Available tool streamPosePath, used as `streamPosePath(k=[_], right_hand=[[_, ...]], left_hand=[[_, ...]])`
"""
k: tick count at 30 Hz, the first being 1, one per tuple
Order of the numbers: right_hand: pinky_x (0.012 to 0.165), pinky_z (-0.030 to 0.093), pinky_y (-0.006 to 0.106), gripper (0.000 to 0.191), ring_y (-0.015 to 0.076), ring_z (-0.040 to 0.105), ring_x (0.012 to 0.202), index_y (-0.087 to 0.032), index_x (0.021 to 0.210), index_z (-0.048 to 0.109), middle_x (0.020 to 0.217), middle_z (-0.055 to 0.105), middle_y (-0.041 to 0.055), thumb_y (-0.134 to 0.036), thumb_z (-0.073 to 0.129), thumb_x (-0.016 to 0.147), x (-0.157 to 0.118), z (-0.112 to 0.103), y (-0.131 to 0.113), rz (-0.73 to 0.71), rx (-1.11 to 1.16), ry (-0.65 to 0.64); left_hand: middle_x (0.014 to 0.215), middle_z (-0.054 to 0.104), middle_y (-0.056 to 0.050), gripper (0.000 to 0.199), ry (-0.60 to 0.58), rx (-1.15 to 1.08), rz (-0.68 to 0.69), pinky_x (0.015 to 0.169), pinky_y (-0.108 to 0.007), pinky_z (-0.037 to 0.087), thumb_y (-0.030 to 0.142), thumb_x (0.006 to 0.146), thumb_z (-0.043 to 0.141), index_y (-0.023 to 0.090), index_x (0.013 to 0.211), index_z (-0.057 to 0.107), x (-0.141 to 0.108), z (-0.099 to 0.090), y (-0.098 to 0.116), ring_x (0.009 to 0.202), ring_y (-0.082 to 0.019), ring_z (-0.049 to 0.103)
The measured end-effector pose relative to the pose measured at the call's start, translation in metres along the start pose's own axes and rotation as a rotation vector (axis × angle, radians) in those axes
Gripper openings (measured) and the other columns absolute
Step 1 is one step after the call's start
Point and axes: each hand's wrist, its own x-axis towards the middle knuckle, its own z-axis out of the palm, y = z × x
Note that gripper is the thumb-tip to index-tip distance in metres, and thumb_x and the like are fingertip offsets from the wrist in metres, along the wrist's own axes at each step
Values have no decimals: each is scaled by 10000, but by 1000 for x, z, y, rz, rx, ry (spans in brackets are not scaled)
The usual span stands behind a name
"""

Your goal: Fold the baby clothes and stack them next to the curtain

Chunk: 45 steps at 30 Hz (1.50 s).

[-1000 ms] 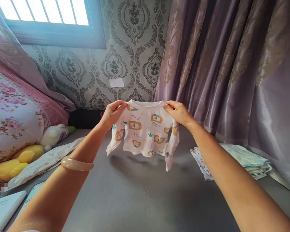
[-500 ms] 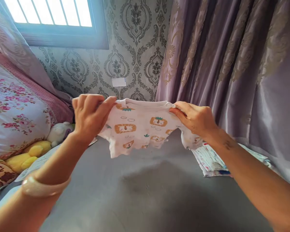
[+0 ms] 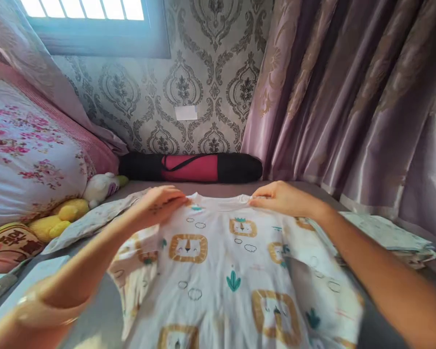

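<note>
A small white long-sleeved shirt [image 3: 218,252] printed with orange lion faces, clouds and green plants is spread toward me over the grey bed surface. My left hand [image 3: 163,201] pinches its shoulder just left of the neckline. On the other side of the collar, my right hand [image 3: 281,198] grips the opposite shoulder. Both sleeves hang out to the sides, and the lower hem runs out of view at the bottom. A pale bangle [image 3: 51,310] circles my left wrist.
A black and red bolster-shaped bag [image 3: 191,167] lies against the patterned wall. Folded clothes [image 3: 388,235] are stacked at right, below the purple curtain [image 3: 349,106]. Along the left are a floral pillow [image 3: 32,155], a yellow plush toy [image 3: 60,220] and a white plush toy [image 3: 100,188].
The shirt has come down from a raised position and now lies extended toward me. Both hands have lowered, still holding its shoulders. The bolster-shaped bag behind is now visible.
</note>
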Motion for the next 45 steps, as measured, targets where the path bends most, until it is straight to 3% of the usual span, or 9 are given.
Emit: streamPosePath(k=[2,5,9,16,23,30,36,40,45], right_hand=[[694,438,264,345,204,652,843,-240,955,747,935,734,28,-482,510,888,18,42,32,81,-91,-59],[753,428,302,348,246,645,948,-278,1061,703,1027,722,47,-471,444,930,35,100,70,217,-221,-102],[799,414,333,379,254,631,1005,-286,1109,646,1089,699,56,-466,338,982,45,142,92,267,-303,-111],[747,399,302,349,220,638,954,-279,1065,602,1057,687,40,-455,307,1004,63,159,110,191,-376,-76],[731,389,304,301,220,638,912,-283,1084,596,1048,670,43,-439,352,998,95,153,131,201,-411,3],[872,382,269,312,187,560,1070,-216,1196,606,1160,609,82,-356,458,960,122,163,143,233,-199,50],[922,361,306,309,214,543,1096,-205,1150,636,1121,623,80,-342,427,970,139,178,136,259,-148,85],[933,356,313,262,228,521,1090,-171,1096,622,1121,595,108,-308,438,969,140,184,128,273,-196,136],[929,370,340,247,264,498,1079,-153,1107,576,1137,569,145,-284,413,975,139,193,127,242,-341,236]], left_hand=[[775,669,-10,378,-138,-13,-70,633,-213,403,366,955,380,184,811,680,7,55,-21,723,-131,606],[849,707,-30,338,-207,121,-178,662,-228,399,301,968,355,199,887,667,12,124,-40,788,-159,639],[958,701,-99,322,-208,193,-220,740,-295,395,288,980,332,175,959,633,14,168,-50,893,-220,635],[995,668,-138,342,-175,267,-216,816,-357,363,298,995,282,163,985,596,23,179,-70,959,-253,594],[987,649,-137,359,-90,264,-260,840,-377,350,325,989,270,181,988,599,56,181,-91,981,-266,571],[954,702,-77,230,-127,121,-355,810,-345,382,303,889,451,206,936,654,76,192,-111,925,-242,618],[897,711,-63,322,-121,45,-377,802,-341,408,411,895,442,193,916,679,88,204,-112,871,-233,627],[940,679,-78,274,-66,47,-316,811,-300,413,361,924,435,181,958,639,89,208,-109,910,-212,601],[1015,610,-118,335,34,230,-245,844,-358,371,372,980,321,185,1022,596,84,207,-104,994,-258,538]])
